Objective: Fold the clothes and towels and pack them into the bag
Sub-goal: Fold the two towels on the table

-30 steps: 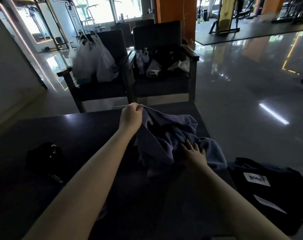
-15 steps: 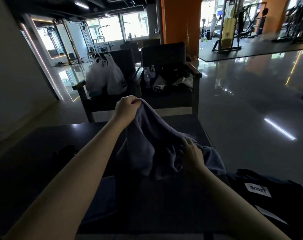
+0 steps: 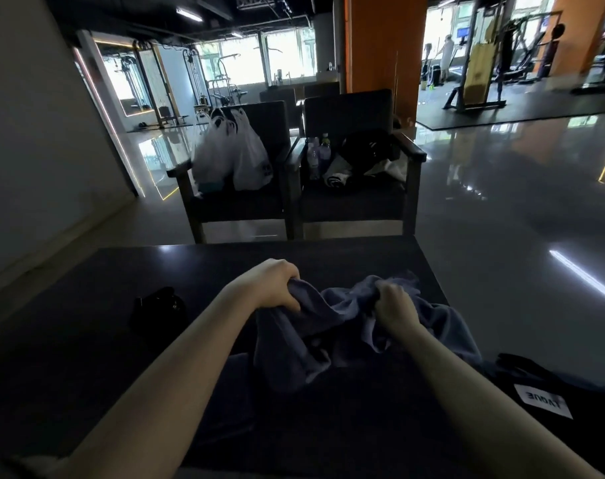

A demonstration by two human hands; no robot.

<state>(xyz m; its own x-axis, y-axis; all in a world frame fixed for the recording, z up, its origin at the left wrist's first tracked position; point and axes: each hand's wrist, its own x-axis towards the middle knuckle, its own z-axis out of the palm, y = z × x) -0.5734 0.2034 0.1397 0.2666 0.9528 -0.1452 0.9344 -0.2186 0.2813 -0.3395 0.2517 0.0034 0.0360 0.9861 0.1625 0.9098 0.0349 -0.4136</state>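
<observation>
Gripping the towel (image 3: 328, 326) in curled fists, left hand (image 3: 276, 288) and right hand (image 3: 394, 305), bunched by the table's (image 3: 225, 267) right edge. Seems soft, light, floppy; best pinched at two corners.

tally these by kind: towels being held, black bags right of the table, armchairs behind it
crumpled grey-blue towel, gripped by left hand and right hand: 1
black fabric bag with a white label: 1
dark wooden armchairs: 2
total: 4
</observation>
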